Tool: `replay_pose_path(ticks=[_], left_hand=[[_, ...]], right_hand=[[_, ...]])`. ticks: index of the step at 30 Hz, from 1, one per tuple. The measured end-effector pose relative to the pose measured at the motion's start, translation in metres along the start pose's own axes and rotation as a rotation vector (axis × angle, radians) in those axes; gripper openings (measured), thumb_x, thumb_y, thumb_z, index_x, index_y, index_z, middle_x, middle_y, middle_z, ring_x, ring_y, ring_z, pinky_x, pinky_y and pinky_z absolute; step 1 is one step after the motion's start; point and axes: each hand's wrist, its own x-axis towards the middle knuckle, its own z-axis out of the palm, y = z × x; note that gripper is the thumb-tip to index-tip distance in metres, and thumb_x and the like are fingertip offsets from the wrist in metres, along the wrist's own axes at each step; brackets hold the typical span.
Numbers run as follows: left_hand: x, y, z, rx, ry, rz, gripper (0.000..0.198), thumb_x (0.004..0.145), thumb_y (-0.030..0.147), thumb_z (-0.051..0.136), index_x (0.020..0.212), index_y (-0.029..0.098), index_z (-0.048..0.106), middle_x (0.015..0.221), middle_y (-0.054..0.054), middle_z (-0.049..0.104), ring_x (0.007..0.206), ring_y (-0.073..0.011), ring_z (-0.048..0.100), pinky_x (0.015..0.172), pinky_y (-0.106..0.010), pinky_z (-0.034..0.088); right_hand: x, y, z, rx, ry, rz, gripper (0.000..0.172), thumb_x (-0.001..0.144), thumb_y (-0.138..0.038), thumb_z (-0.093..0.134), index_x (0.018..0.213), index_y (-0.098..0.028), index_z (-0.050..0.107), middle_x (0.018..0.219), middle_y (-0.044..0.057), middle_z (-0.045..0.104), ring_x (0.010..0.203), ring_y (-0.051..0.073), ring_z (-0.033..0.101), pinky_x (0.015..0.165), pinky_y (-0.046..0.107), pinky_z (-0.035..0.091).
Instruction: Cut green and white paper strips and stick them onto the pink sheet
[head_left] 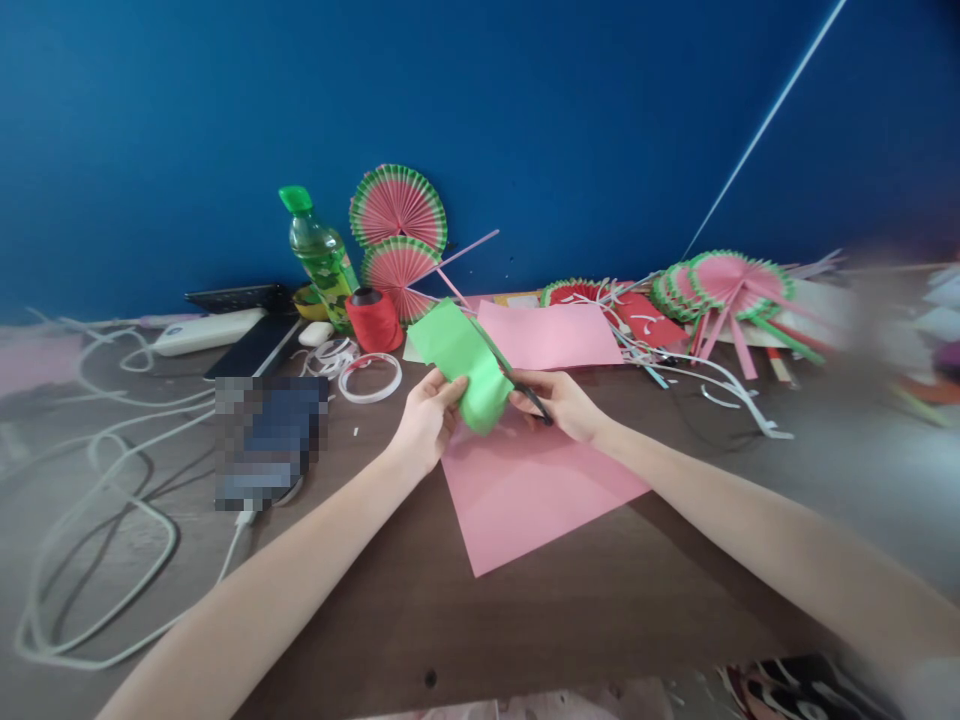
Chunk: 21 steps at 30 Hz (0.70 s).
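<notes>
My left hand (424,420) is closed on the near edge of a folded green paper sheet (463,362), held up above the table. My right hand (564,402) grips black-handled scissors (517,380), whose blades reach along the right side of the green sheet. Under both hands a pink paper sheet (525,490) lies flat on the brown table (585,600). A second pink sheet (547,335) lies further back.
Watermelon-style paper fans (397,205) lean on the blue wall, more fans (724,280) and paper strips lie at the right. A green bottle (322,255), red thread spool (373,320), tape ring (370,377), phone (266,440) and white cables (97,480) fill the left.
</notes>
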Motion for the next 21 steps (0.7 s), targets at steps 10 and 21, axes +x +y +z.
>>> replay_pose_path(ticks=[10,21], left_hand=[[0.0012,-0.0023,-0.0028,0.004,-0.022,0.003,0.017,0.072,0.008,0.058,0.088,0.015,0.062,0.082,-0.004,0.071,0.067,-0.0124,0.066,0.064,-0.022,0.054],[-0.0033,-0.0038,0.0016,0.001,-0.043,-0.051,0.019,0.071,0.009,0.060,0.089,0.014,0.063,0.082,-0.006,0.071,0.069,-0.0154,0.067,0.064,-0.025,0.056]], right_hand=[[0.0017,0.0028,-0.0003,0.014,0.014,-0.019,0.044,0.069,-0.038,0.063,0.103,-0.010,0.063,0.051,-0.005,0.043,0.045,0.006,0.036,0.042,0.022,0.027],[0.0017,0.0097,-0.0017,0.041,0.006,-0.051,0.050,0.073,-0.043,0.059,0.111,-0.010,0.060,0.054,-0.004,0.045,0.044,0.006,0.041,0.042,0.021,0.031]])
